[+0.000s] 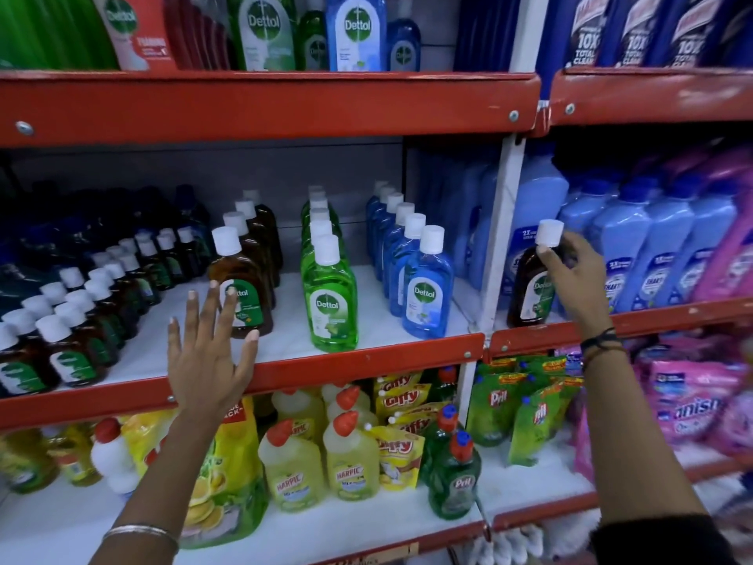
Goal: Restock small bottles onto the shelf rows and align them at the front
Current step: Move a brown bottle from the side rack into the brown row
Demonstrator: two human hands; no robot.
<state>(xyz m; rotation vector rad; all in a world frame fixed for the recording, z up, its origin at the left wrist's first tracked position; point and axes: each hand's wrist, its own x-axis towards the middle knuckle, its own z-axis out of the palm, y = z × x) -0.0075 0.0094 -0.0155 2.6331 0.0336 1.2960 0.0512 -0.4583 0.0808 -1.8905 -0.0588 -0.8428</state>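
- Red metal shelf, middle tier, white deck. Rows of small white-capped bottles run front to back.
- Right hand reaches up to a brown Dettol bottle with white cap standing upright at the front edge of the neighbouring bay, just right of the white upright post. Fingers close around the bottle's neck and shoulder; thumb tip sits right under the cap. Dark thread bands on that wrist.
- Behind that bottle: pale blue plastic jugs, packed close.
- Left hand flat and spread, fingers wide apart, holding nothing. It is raised before the front brown bottle of the middle brown row; fingertips overlap the label. Contact cannot be judged. Silver bangle on that wrist.
- Left of it: rows of smaller dark brown bottles, running back at a slant.
- Centre: row of green translucent Dettol bottles, front one near the shelf lip.
- Right of that: row of blue translucent Dettol bottles, front one slightly further back from the lip than the green.
- Lower tier: yellow Harpic bottles with red caps, green Pril bottles.
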